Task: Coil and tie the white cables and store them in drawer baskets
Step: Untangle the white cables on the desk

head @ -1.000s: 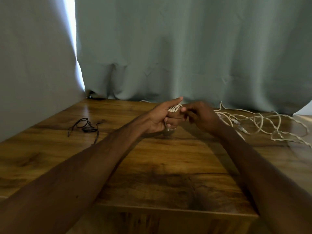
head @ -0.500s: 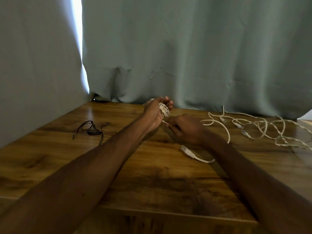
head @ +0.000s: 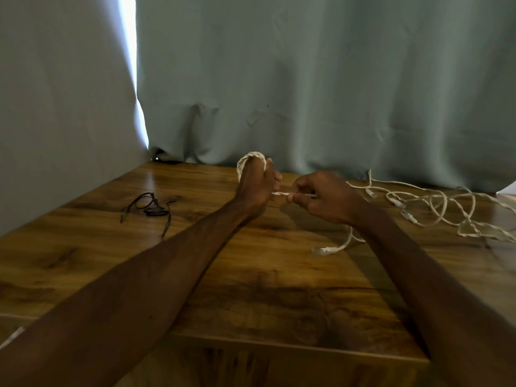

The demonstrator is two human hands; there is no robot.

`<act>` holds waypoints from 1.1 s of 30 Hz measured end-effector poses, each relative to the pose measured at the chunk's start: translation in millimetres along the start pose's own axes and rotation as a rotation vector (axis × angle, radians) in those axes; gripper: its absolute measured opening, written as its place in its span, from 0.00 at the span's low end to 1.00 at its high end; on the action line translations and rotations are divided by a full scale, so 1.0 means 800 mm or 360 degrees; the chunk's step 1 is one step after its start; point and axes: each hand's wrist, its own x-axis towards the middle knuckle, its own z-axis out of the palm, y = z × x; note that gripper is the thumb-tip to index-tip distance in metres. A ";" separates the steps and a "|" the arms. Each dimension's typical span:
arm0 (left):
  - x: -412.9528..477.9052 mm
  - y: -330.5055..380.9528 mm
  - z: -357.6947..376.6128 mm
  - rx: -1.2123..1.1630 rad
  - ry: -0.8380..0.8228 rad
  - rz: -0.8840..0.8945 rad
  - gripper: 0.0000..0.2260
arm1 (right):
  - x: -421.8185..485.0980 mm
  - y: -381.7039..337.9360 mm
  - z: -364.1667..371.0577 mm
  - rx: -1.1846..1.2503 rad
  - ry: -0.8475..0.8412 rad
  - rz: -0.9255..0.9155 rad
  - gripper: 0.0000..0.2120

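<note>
- Left hand [head: 257,188] grips the coiled white cable [head: 249,161], its loops rising above the knuckles, over the table's [head: 251,297] far middle.
- Right hand [head: 328,201] pinches the free strand [head: 279,193], now drawn taut sideways; half a second ago this hand sat lower.
- Judged: another wrap follows; the tail [head: 329,250] remains, and loose cables [head: 446,208] wait by the far right edge.

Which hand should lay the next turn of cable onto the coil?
Right. The right hand pinches the free strand of white cable close beside the coil, so it can probably swing it over. The left hand is occupied: the coil is looped round it above the table.
</note>
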 end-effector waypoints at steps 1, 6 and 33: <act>0.001 -0.004 -0.004 0.0247 0.0000 0.0101 0.21 | 0.000 0.002 -0.002 0.0011 -0.0018 0.0033 0.07; 0.006 -0.011 -0.022 0.0969 0.0072 0.0336 0.22 | -0.003 0.011 -0.016 0.0023 0.0150 0.0054 0.09; -0.009 0.073 -0.003 -0.1362 -0.1272 -0.0534 0.21 | -0.011 0.013 0.027 -0.0847 0.0018 0.0157 0.23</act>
